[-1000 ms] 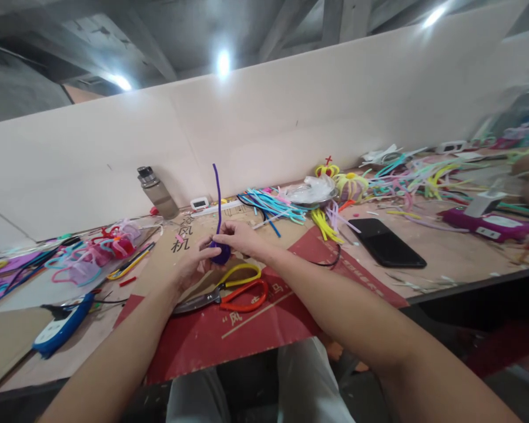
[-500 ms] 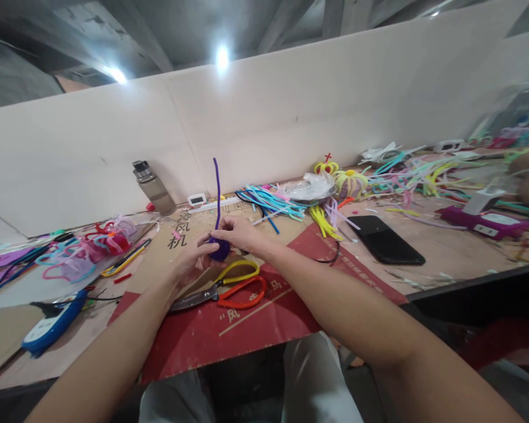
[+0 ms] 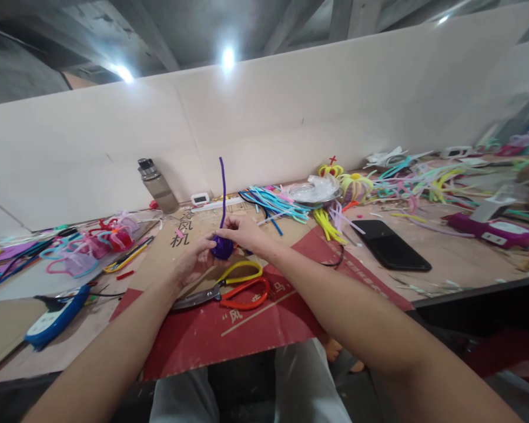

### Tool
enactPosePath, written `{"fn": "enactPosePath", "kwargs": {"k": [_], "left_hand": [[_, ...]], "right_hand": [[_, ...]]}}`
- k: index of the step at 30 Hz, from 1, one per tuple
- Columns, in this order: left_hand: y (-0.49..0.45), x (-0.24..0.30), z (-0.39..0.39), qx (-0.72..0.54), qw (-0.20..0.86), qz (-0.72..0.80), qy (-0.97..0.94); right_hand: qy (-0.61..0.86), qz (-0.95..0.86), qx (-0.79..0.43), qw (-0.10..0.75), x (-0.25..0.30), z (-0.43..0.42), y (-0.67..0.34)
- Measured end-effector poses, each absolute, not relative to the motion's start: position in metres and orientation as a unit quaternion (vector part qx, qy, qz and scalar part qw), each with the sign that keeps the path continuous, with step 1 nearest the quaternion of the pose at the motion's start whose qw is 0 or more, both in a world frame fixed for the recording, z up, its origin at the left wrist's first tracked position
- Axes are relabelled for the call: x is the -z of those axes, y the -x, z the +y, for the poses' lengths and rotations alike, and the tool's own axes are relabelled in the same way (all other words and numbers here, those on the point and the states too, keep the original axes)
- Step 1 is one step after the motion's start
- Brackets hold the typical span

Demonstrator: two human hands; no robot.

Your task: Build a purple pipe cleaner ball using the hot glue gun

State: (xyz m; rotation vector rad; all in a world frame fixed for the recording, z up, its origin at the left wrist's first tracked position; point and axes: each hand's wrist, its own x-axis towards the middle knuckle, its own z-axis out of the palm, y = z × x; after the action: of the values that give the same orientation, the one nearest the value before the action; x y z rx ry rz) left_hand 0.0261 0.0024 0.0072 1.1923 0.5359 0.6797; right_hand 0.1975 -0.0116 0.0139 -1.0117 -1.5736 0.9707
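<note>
Between my two hands is a small dark purple ball [image 3: 223,248], with a purple pipe cleaner [image 3: 223,191] standing up from it. My left hand [image 3: 197,258] grips the ball from the left, thumb and fingers closed on its side. From the right, my right hand [image 3: 242,232] pinches at the top of the ball, where the pipe cleaner's lower end meets it. The fingertips partly hide that spot. Just below my hands lie scissors [image 3: 223,292] with one yellow and one red handle, on a red and brown cardboard sheet [image 3: 264,329].
Left are a blue-and-white tool [image 3: 58,317], a yellow cutter [image 3: 129,255] and pink pipe-cleaner pieces [image 3: 88,247]. Behind stand a bottle [image 3: 158,187] and blue pipe cleaners [image 3: 275,201]. Right lie yellow pipe cleaners [image 3: 328,225], a black phone [image 3: 391,245] and a purple device [image 3: 494,229].
The view has shifted slightly, so everything sits a little further right. More of the purple ball shows between my fingers. Both hands keep their hold, and the pipe cleaner still stands upright.
</note>
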Motion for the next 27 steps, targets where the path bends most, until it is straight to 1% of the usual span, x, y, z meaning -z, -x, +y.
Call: {"fn": "enactPosePath", "kwargs": {"k": [5, 19, 27], "left_hand": [[-0.0265, -0.0059, 0.0043, -0.313, 0.717, 0.268, -0.562], [-0.0239, -0.0010, 0.0065, -0.324, 0.683, 0.295, -0.584], [-0.0240, -0.0024, 0.0048, -0.323, 0.686, 0.272, -0.593]], "right_hand": [[0.414, -0.649, -0.401, 0.497, -0.0123, -0.0099, -0.1971], [0.403, -0.669, -0.348, 0.519, -0.0077, -0.0104, -0.1909], [0.408, -0.670, -0.357, 0.507, -0.0077, -0.0108, -0.1922]]}}
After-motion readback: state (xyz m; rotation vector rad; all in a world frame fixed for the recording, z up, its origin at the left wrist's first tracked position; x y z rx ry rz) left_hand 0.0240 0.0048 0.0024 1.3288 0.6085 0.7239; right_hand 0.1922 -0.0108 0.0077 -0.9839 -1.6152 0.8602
